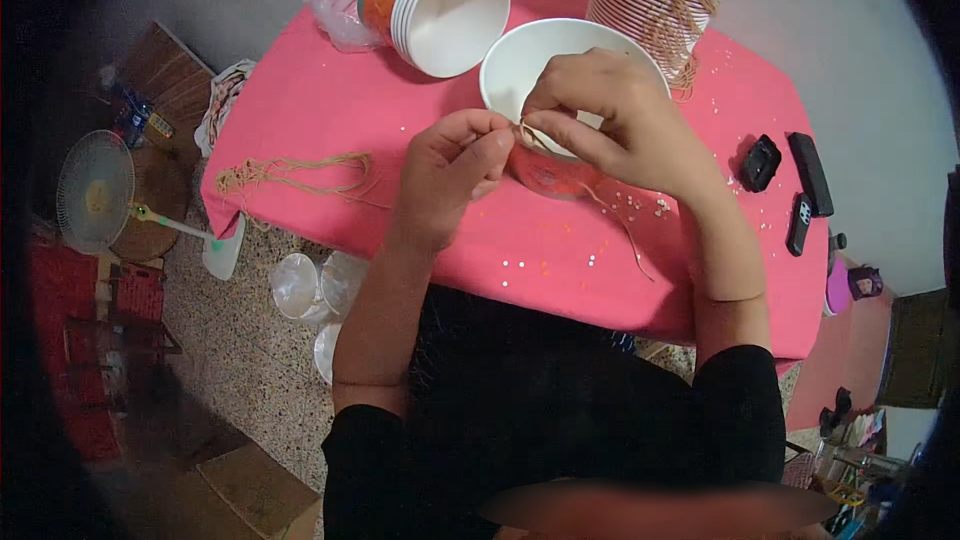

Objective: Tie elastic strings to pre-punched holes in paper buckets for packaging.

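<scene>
A paper bucket (505, 58), white inside and red-orange outside, stands on the pink-covered table with its mouth toward me. My left hand (452, 172) pinches a thin tan twine (628, 240) at the bucket's near rim. My right hand (612, 118) reaches over the bucket's mouth, its thumb and fingers closed on the same twine close to the left fingertips. From there, one end of the twine trails right across the cloth. A loose bundle of twine (300, 175) lies at the left of the table. The fingers partly cover the spot where the twine meets the rim.
Nested paper buckets (458, 20) lie on their side at the back left by a clear plastic bag (345, 0). A tall bucket stack (640, 5) with twine draped over it stands at the back right. Black items and a phone (799, 225) lie right; small paper dots (592, 260) are scattered about.
</scene>
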`<state>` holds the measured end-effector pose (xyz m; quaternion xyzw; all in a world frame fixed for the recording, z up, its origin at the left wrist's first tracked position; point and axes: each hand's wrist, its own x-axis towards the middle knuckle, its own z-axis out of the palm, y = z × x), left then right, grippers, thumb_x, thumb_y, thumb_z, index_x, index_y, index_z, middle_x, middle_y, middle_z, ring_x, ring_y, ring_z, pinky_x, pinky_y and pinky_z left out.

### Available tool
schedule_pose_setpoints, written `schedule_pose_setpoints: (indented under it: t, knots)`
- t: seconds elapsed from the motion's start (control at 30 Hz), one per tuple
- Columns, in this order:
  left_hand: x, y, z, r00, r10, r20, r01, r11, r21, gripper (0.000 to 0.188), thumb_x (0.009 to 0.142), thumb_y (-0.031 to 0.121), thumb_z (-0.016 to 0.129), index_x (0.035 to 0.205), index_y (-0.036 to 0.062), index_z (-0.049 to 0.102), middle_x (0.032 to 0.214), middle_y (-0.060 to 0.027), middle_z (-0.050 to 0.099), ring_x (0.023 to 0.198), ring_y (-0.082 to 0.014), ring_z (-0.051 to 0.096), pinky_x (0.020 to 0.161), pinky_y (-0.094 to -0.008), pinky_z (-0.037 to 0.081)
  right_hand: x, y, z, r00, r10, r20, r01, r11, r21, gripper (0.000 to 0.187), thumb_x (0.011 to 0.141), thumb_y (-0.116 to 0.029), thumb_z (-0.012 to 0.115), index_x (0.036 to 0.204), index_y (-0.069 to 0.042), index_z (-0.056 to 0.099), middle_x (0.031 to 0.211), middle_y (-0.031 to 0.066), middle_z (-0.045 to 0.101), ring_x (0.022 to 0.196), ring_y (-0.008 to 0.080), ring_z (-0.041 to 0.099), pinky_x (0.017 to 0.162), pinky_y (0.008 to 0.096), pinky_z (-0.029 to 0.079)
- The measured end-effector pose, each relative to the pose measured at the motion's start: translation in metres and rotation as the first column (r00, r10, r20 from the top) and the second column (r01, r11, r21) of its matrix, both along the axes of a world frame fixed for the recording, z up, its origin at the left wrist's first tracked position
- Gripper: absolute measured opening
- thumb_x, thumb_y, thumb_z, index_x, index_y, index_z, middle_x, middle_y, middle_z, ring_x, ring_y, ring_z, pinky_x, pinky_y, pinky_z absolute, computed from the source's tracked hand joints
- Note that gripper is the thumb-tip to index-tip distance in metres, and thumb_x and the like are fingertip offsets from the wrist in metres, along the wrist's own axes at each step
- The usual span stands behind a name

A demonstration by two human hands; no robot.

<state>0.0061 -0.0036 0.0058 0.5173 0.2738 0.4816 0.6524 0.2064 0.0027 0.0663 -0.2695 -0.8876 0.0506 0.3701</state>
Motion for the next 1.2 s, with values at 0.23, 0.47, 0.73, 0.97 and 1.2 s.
schedule_pose_setpoints:
  t: [0.23, 0.47, 0.73, 0.97, 1.2]
  knots:
    - [-0.003, 0.000, -0.007, 0.990, -0.054, 0.128, 0.060, 0.997, -0.044, 0.010, 0.091, 0.011, 0.060, 0.097, 0.0024, 0.062, 0.067, 0.0061, 0.049, 0.054, -0.0013, 0.039, 0.047, -0.0170, 0.029, -0.005, 0.001, -0.004, 1.000, 0.003, 0.017, -0.002, 0.999, -0.037, 0.007, 0.080, -0.008, 0.066, 0.078, -0.002, 0.063, 0.074, 0.0082, 0.062, 0.071, 0.0247, 0.060, 0.068, 0.0341, 0.045]
    - [0.008, -0.006, -0.003, 0.989, 0.124, -0.081, -0.114, 0.986, 0.118, 0.006, 0.087, 0.000, 0.061, 0.092, 0.0029, 0.062, 0.067, 0.0100, 0.046, 0.057, 0.0014, 0.038, 0.050, -0.0170, 0.030, -0.004, 0.003, -0.009, 0.995, 0.049, -0.082, -0.065, 0.976, -0.210, 0.010, 0.081, -0.013, 0.063, 0.082, -0.003, 0.062, 0.071, 0.0127, 0.061, 0.065, 0.0302, 0.060, 0.060, 0.0393, 0.046]
    - [0.013, -0.008, -0.013, 0.929, 0.366, -0.056, -0.294, 0.821, 0.489, 0.011, 0.084, -0.005, 0.063, 0.091, 0.0036, 0.062, 0.065, 0.0106, 0.041, 0.058, 0.0016, 0.036, 0.050, -0.0170, 0.029, -0.004, -0.003, -0.004, 0.999, 0.003, -0.038, -0.020, 0.880, -0.474, 0.013, 0.088, -0.010, 0.060, 0.085, 0.002, 0.059, 0.073, 0.0077, 0.059, 0.068, 0.0146, 0.055, 0.064, 0.0282, 0.044]
    - [0.012, -0.007, -0.021, 0.890, 0.452, -0.051, -0.337, 0.729, 0.595, 0.013, 0.084, -0.004, 0.064, 0.095, 0.0035, 0.062, 0.065, 0.0088, 0.045, 0.058, 0.0012, 0.038, 0.051, -0.0174, 0.032, -0.004, -0.001, -0.006, 0.992, 0.037, -0.120, -0.093, 0.855, -0.511, 0.019, 0.089, -0.017, 0.058, 0.082, 0.001, 0.061, 0.062, 0.0110, 0.058, 0.056, 0.0184, 0.054, 0.055, 0.0341, 0.044]
    - [0.011, -0.006, -0.012, 0.904, 0.427, 0.027, -0.369, 0.745, 0.555, 0.012, 0.085, -0.005, 0.062, 0.094, 0.0020, 0.058, 0.072, 0.0039, 0.054, 0.064, -0.0004, 0.047, 0.054, -0.0173, 0.037, -0.013, 0.001, -0.011, 0.973, 0.099, -0.209, -0.139, 0.973, -0.185, 0.014, 0.082, -0.012, 0.066, 0.081, 0.000, 0.057, 0.067, 0.0104, 0.058, 0.061, 0.0247, 0.057, 0.059, 0.0348, 0.045]
